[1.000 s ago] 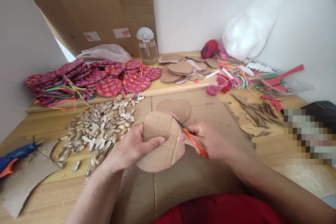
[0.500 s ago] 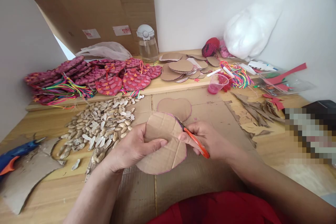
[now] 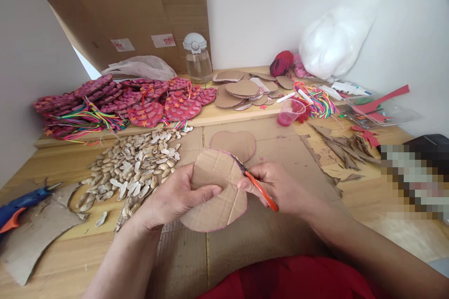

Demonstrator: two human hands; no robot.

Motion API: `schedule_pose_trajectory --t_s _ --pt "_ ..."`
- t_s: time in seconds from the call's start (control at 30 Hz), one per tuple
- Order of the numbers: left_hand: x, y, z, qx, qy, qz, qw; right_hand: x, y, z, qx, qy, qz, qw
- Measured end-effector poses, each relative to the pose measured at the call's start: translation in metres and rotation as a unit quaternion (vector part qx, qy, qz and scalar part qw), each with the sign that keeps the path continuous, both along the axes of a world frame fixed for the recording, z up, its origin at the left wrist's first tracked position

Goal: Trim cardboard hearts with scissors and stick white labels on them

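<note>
My left hand [image 3: 182,194] grips a rounded, heart-like piece of cardboard [image 3: 213,212] by its left side, thumb on top. Purple marker line runs along the piece's edge. My right hand [image 3: 277,187] is closed around scissors [image 3: 261,190] with orange handles, and its thumb lies close to the cardboard's right side. The dark blades sit at the upper right edge of the piece; their tips are partly hidden by it. Behind the piece, a purple heart outline [image 3: 234,142] is drawn on the cardboard mat [image 3: 280,149] covering the table.
Peanut shells [image 3: 140,163] lie at left, near a blue glue gun [image 3: 24,205]. Along the back ledge are decorated red pieces [image 3: 182,105], a water bottle [image 3: 197,60], cut cardboard shapes [image 3: 242,88] and a pink cup [image 3: 289,113]. Cardboard scraps [image 3: 345,147] lie at right.
The cardboard piece and both hands have shifted very slightly left. The scissors stay at the piece's upper right edge, their blades a little farther up along it.
</note>
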State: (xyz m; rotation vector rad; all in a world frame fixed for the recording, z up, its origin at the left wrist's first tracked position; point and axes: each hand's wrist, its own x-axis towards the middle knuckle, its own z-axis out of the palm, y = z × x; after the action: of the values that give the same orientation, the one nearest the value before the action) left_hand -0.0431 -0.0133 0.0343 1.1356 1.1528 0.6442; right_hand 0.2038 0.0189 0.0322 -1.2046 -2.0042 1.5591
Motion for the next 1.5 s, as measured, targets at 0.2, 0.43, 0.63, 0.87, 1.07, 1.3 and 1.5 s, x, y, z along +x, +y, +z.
schedule_pose_trajectory --t_s 0.2,0.43,0.63,0.87,1.07,1.3,1.5 --pt "-0.002 0.000 0.004 -0.007 -0.008 -0.018 1.000 0.002 0.001 0.000 -0.008 -0.017 -0.012 1.000" --pt "0.002 0.000 0.009 0.001 0.012 -0.053 0.999 0.002 -0.001 -0.005 -0.004 -0.032 0.013 0.999" --pt "-0.001 0.001 0.007 0.000 0.012 -0.059 0.998 0.005 0.002 -0.007 -0.012 -0.013 0.033 0.999" --pt "-0.006 0.001 0.006 -0.007 0.001 -0.068 0.998 0.004 0.003 -0.008 -0.008 0.006 0.039 0.999" --pt "-0.007 0.000 0.007 -0.007 -0.011 -0.062 0.998 0.004 0.004 -0.009 0.006 -0.013 0.037 0.999" --pt "-0.007 0.007 0.000 0.025 -0.047 0.117 0.992 -0.001 0.003 -0.006 -0.024 0.037 -0.063 0.997" --pt "0.026 0.012 -0.016 -0.021 -0.266 0.396 0.878 -0.003 0.004 -0.015 -0.023 0.111 -0.154 0.982"
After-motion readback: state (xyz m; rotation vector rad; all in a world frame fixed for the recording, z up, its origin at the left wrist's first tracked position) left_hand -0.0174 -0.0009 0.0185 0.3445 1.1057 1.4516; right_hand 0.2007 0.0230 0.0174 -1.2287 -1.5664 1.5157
